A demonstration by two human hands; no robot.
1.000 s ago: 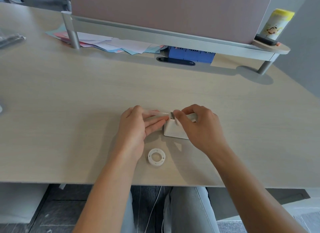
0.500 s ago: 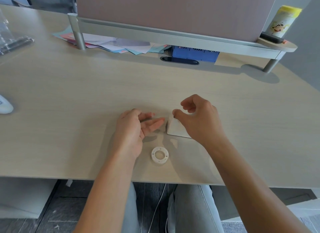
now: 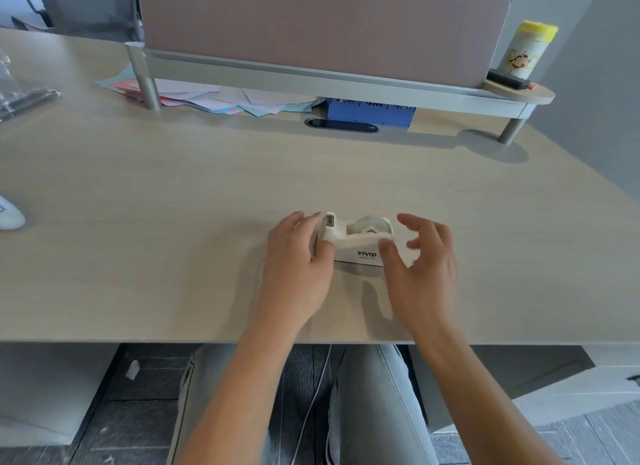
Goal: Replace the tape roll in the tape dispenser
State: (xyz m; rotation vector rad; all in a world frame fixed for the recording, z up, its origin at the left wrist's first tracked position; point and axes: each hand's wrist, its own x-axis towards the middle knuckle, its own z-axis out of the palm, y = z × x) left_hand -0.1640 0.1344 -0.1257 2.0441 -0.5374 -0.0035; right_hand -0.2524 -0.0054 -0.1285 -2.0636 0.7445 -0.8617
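A white tape dispenser point(image 3: 356, 248) marked VIVID stands on the wooden desk point(image 3: 207, 194), its cutter end pointing left. A clear tape roll point(image 3: 369, 223) sits in its cradle. My left hand point(image 3: 298, 264) wraps the cutter end, fingers over the top and thumb on the front face. My right hand point(image 3: 422, 270) hovers at the right end with its fingers spread, and only the thumb touches the front of the dispenser. No loose tape core shows on the desk.
A grey riser shelf point(image 3: 311, 80) with a pink divider crosses the back of the desk. Under it lie loose papers point(image 3: 221, 99) and a blue box point(image 3: 370, 111). A yellow-lidded canister point(image 3: 526, 49) stands at its right end. A white mouse point(image 3: 8, 217) lies far left.
My hands have parted and uncovered the dispenser. My left hand has closed on the cutter end and my right hand has opened and shifted right. The white ring near the desk edge is out of sight.
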